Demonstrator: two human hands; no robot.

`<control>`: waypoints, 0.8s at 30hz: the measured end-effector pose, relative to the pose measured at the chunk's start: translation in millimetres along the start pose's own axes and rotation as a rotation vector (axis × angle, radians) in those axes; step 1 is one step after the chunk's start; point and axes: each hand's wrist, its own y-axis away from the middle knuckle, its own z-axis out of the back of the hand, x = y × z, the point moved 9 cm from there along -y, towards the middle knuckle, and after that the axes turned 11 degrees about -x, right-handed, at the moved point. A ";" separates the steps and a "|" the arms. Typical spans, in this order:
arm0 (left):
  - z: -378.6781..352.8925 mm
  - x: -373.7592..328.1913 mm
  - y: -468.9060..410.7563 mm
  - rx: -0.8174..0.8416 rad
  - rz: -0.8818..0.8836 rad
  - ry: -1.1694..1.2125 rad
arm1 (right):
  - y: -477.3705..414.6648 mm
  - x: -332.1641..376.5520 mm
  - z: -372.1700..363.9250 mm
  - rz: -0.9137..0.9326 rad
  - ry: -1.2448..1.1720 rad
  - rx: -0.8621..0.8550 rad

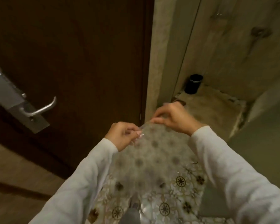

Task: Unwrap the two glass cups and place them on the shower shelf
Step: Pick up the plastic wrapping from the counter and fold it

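- A sheet of bubble wrap (153,152) hangs spread out in front of the person's body, with its top edge raised between the two hands. Whether a glass cup is behind or inside it cannot be told.
- The left hand (122,137) pinches the wrap's upper left edge with curled fingers.
- The right hand (173,118) pinches the top edge a little higher and further forward, fingertips closed on the plastic.
- Below the wrap lies a flower-patterned cloth (179,181). A blurred grey, shiny shape (131,212) shows at the bottom edge and is too unclear to name.
- Just beyond the right hand is a stone ledge (217,102) set against a pale veined wall (233,46).
- A black cylindrical container (193,84) stands upright at the ledge's back left corner; the surface to its right is bare.
- A dark wooden door (79,54) fills the left side, its metal lever handle (40,108) well apart from the hands.
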 end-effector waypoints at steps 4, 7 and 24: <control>25.0 10.7 -75.4 -0.118 0.074 0.380 | 18.6 -102.6 104.2 -0.284 0.160 -0.856; 25.0 17.3 -131.6 -0.196 0.152 0.577 | 39.9 -183.2 72.4 -0.857 -0.294 -0.758; -215.2 -36.6 -373.3 0.279 0.282 0.499 | 19.3 -436.9 66.6 -1.028 -0.909 -0.674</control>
